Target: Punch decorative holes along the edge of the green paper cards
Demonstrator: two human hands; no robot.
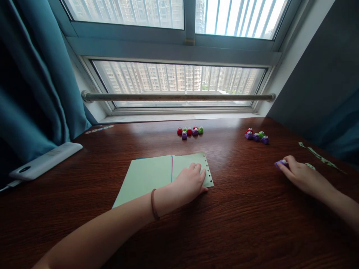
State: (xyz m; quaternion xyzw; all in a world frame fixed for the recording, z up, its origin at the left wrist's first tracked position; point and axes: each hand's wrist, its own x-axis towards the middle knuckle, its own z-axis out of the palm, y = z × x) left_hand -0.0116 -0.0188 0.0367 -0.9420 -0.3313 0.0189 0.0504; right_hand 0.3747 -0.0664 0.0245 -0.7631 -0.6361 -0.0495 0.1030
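Note:
My left hand (190, 181) lies on the right page of an open pale green paper booklet (148, 175), its fingers spread and pressing down. Small dark star-shaped holes (208, 170) run down that page's right edge. Off to the right, my right hand (301, 175) is closed around a small purple paper punch with a white top (280, 163), which rests at the table surface. The fingers partly cover it. Just beyond that hand lies a small pale green scrap (310, 166).
Small red, green and purple pieces with white tops stand in two clusters, one behind the booklet (189, 131) and one farther right (256, 136). A pale green cut strip (322, 157) lies at right. A white power strip (46, 161) and blue curtain (42, 74) are left.

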